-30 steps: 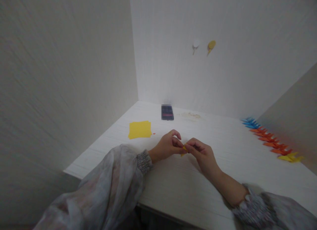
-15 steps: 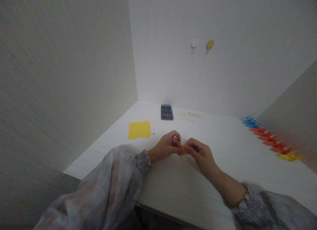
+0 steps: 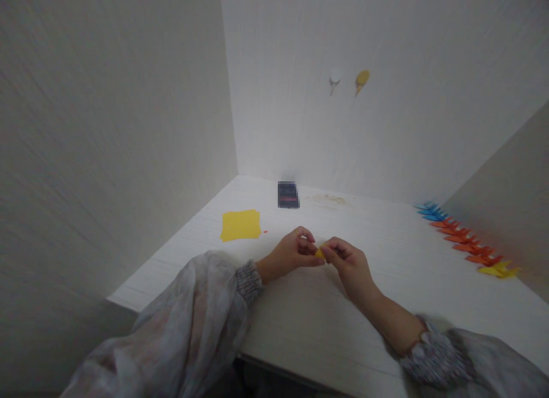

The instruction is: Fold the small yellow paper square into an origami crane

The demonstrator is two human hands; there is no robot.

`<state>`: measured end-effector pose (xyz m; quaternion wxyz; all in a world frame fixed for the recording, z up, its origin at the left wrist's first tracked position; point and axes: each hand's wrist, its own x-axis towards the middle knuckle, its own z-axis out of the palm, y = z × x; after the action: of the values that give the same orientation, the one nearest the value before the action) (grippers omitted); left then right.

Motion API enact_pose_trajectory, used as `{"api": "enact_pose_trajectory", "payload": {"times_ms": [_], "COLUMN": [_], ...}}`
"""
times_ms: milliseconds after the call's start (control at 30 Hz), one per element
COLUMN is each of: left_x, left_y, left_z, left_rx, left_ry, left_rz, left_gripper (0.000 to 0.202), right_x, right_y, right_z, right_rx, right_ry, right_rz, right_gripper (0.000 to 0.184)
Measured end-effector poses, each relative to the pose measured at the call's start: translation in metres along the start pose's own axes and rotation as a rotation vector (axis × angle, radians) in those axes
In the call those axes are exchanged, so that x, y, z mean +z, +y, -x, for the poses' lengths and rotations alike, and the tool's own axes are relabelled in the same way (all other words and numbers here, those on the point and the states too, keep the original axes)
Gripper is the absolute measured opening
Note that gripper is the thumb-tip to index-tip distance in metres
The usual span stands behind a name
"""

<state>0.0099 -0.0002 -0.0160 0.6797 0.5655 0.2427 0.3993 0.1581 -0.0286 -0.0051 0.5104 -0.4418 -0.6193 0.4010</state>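
A small piece of folded yellow paper (image 3: 319, 253) is pinched between my two hands over the middle of the table. My left hand (image 3: 295, 252) grips it from the left, thumb stretched along its lower side. From the right, the thumb and fingers of my right hand (image 3: 349, 263) close on the same paper. Most of the piece is hidden by my fingers, so its folded shape cannot be made out. To the left of my hands lies a stack of yellow paper sheets (image 3: 241, 225), with a tiny orange scrap (image 3: 265, 231) beside it.
A row of folded paper figures in blue (image 3: 430, 211), orange-red (image 3: 465, 238) and yellow (image 3: 500, 270) runs along the table's right side. A blurred dark object (image 3: 288, 195) lies near the back wall. Two hooks, white (image 3: 335, 78) and yellow (image 3: 362, 79), are on that wall.
My fingers have shifted slightly on the yellow paper, and my left thumb now reaches further right beneath it. Both hands still hold it in nearly the same place.
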Motion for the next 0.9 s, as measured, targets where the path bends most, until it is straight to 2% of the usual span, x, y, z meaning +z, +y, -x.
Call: {"api": "enact_pose_trajectory", "payload": {"times_ms": [100, 233, 567, 800, 900], "left_x": [-0.0015, -0.0023, -0.0008, -0.0013, -0.0004], "left_y": [-0.0017, -0.0006, 0.0014, 0.0013, 0.0048], "left_z": [0.0001, 0.0015, 0.0012, 0.0008, 0.0014], "left_rx": [-0.041, -0.025, -0.021, -0.055, -0.068], "left_ry": [-0.039, -0.026, -0.041, -0.036, -0.055], "left_rz": [-0.027, -0.071, -0.056, -0.044, -0.020], "left_gripper": [0.042, 0.045, 0.042, 0.047, 0.041], "right_x": [0.0004, 0.0022, 0.0010, -0.0017, -0.0031], "right_y": [0.0000, -0.0006, 0.0054, 0.0062, 0.0083], "right_z": [0.0001, 0.0015, 0.0003, -0.0031, -0.0039], "right_rx": [0.027, 0.058, 0.067, 0.073, 0.085], "right_ry": [0.041, 0.063, 0.054, 0.042, 0.029], "right_rz": [-0.053, -0.070, -0.071, -0.142, -0.224], "right_gripper": [0.013, 0.014, 0.015, 0.013, 0.012]}}
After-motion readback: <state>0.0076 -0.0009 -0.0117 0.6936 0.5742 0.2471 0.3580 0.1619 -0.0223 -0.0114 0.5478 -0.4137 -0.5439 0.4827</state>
